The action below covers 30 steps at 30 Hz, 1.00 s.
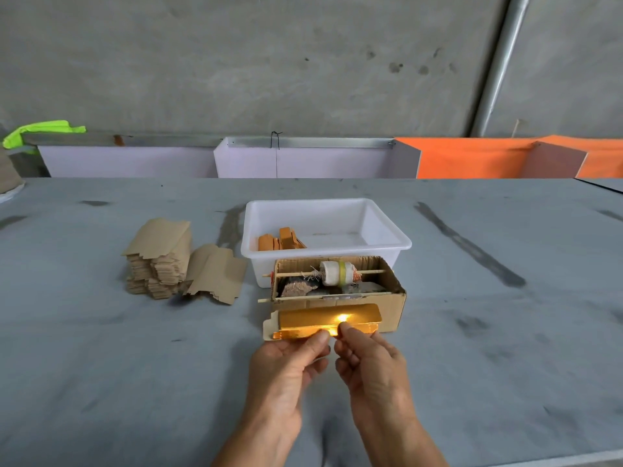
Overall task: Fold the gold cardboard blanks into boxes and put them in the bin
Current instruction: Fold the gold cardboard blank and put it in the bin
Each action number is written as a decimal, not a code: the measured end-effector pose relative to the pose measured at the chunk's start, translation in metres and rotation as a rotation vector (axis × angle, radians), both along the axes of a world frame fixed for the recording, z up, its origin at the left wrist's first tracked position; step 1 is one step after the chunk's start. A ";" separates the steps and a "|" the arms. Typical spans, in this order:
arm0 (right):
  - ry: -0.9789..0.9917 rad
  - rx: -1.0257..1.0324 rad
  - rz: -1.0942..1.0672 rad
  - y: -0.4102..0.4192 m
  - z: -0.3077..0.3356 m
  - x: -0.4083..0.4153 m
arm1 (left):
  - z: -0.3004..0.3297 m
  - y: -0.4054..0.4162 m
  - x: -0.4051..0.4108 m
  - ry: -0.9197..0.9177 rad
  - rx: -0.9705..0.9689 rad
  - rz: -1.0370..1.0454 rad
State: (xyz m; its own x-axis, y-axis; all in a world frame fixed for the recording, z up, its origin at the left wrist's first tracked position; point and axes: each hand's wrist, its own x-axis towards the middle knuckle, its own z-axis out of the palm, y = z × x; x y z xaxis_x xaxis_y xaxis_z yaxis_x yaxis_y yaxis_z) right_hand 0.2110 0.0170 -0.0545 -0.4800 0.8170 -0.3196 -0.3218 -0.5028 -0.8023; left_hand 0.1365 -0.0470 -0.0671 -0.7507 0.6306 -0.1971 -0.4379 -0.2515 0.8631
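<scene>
A shiny gold cardboard blank [313,320] is held above the grey table [101,365], partly folded, its gold side up and glinting. My left hand [291,360] pinches its near edge left of centre. My right hand [365,357] pinches the same edge just to the right. Behind them stands a white plastic bin [387,239] holding a few folded gold boxes [281,239] at its left side. A stack of brown-backed blanks [158,261] lies at the left, with loose blanks [217,274] leaning beside it.
A brown corrugated carton [392,303] sits between the bin and my hands, with a tape roll [337,273] on a stick and scraps inside. White and orange panels [472,158] line the table's back edge under a concrete wall.
</scene>
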 end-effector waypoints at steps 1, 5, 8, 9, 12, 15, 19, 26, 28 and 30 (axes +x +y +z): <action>-0.007 -0.006 0.003 -0.002 0.001 -0.001 | 0.000 0.002 0.000 -0.006 0.010 0.026; -0.058 0.020 0.007 0.001 0.007 -0.002 | 0.003 0.007 -0.007 -0.043 0.045 0.048; -0.097 0.030 0.059 0.003 0.010 -0.002 | 0.005 0.010 -0.014 -0.065 0.047 0.044; -0.121 0.038 0.082 0.005 0.011 -0.001 | 0.005 0.010 -0.017 -0.057 0.039 0.041; -0.285 0.154 0.070 0.015 0.014 0.005 | 0.001 0.011 -0.023 -0.016 0.036 0.022; -0.528 0.563 -0.149 0.036 0.023 0.014 | -0.004 0.011 -0.029 0.004 0.059 0.032; -0.758 1.012 -0.124 0.066 0.046 0.004 | -0.009 0.013 -0.034 0.051 0.056 0.038; -1.178 1.178 0.273 0.107 0.041 -0.039 | -0.017 0.015 -0.033 0.067 0.079 0.002; -1.195 1.156 0.322 0.112 0.038 -0.044 | -0.018 0.014 -0.035 0.075 0.086 -0.014; -1.189 1.112 0.351 0.114 0.037 -0.047 | -0.018 0.013 -0.036 0.082 0.092 -0.029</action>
